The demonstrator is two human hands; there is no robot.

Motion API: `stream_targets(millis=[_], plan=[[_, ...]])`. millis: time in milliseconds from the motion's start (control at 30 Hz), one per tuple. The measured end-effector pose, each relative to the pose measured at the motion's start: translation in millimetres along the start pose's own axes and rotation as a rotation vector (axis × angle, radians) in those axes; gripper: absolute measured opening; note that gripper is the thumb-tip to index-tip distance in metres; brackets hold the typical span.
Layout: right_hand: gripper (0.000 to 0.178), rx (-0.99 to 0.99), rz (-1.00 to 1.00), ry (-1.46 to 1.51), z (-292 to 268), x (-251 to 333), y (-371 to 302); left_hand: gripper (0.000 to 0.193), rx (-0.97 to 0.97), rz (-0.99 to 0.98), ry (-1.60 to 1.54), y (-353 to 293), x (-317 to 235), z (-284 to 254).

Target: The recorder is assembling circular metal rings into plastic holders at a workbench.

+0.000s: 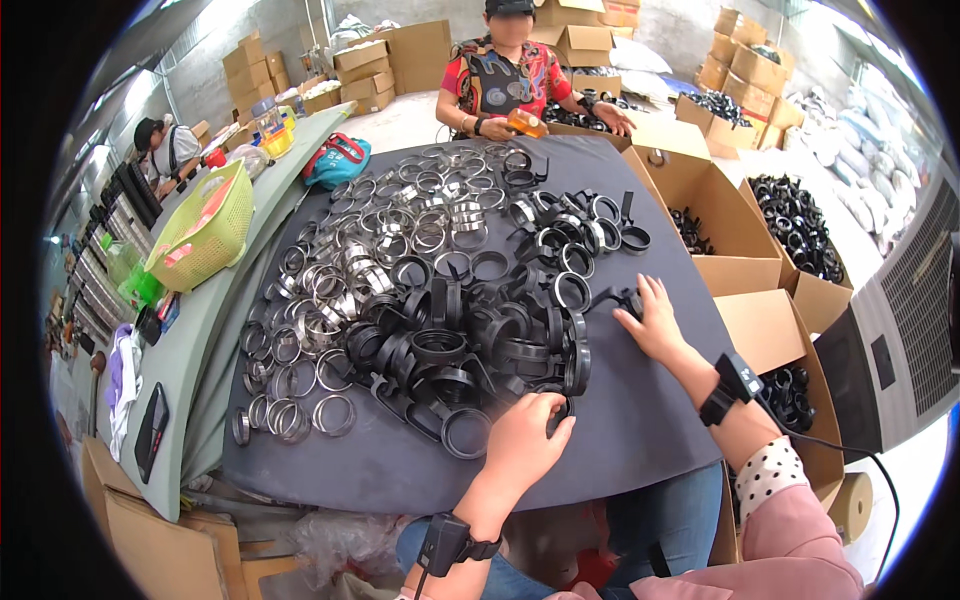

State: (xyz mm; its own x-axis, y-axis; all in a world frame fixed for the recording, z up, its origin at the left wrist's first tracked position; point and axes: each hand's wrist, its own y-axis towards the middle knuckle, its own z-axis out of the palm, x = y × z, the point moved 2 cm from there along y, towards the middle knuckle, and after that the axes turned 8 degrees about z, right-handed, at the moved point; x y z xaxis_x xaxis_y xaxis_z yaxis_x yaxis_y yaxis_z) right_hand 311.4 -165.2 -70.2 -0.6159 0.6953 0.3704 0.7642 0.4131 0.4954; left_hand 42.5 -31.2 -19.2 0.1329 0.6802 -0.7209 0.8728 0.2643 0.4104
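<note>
Black plastic rings (438,347), several with a straight tab, lie heaped in the middle of the dark table. Shiny silver metal rings (335,285) are spread over its left and far side. My left hand (525,440) is at the near edge of the black heap, its fingers curled on a black ring that they partly hide. To the right of the heap, my right hand (655,322) grips a small black tabbed ring (625,299) between thumb and fingers, close above the table. A smaller group of black rings with metal bands (575,235) lies beyond it.
Open cardboard boxes (735,275) with black rings stand along the right side, beside a grey slatted machine (920,300). At the far edge a person (510,85) holds an orange object (527,123). A green-topped table (185,370) with a yellow-green basket (205,225) is at left.
</note>
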Motion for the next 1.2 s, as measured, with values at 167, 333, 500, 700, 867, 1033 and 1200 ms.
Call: stream_targets(millis=[167, 333, 500, 700, 867, 1033, 1200], plan=[[0.048, 0.071, -0.148, -0.004, -20, 100, 1, 0.023, -0.027, -0.108, -0.029, -6, 13, -8], [0.037, 0.253, -0.214, 0.056, 0, 95, -5, 0.022, -0.015, -0.025, 0.016, 1, 7, 5], [0.038, 0.814, 0.299, 0.633, 2, 89, -3, 0.023, -0.024, -0.011, 0.013, 0, 13, 6], [0.022, 0.685, 0.198, 0.788, -60, 96, -1, 0.022, -0.185, -0.12, -0.211, -1, 16, -6], [0.016, 0.528, -0.315, 0.516, -114, 147, -15, 0.043, -0.409, -0.19, -0.472, -5, 27, -14], [0.02, 0.424, -0.331, 0.407, -80, 143, -15, 0.047, -0.306, -0.206, -0.509, 4, 19, -10], [0.019, 0.532, -0.028, 0.483, -109, 156, -11, 0.05, -0.252, -0.132, -0.341, -4, 21, -13]])
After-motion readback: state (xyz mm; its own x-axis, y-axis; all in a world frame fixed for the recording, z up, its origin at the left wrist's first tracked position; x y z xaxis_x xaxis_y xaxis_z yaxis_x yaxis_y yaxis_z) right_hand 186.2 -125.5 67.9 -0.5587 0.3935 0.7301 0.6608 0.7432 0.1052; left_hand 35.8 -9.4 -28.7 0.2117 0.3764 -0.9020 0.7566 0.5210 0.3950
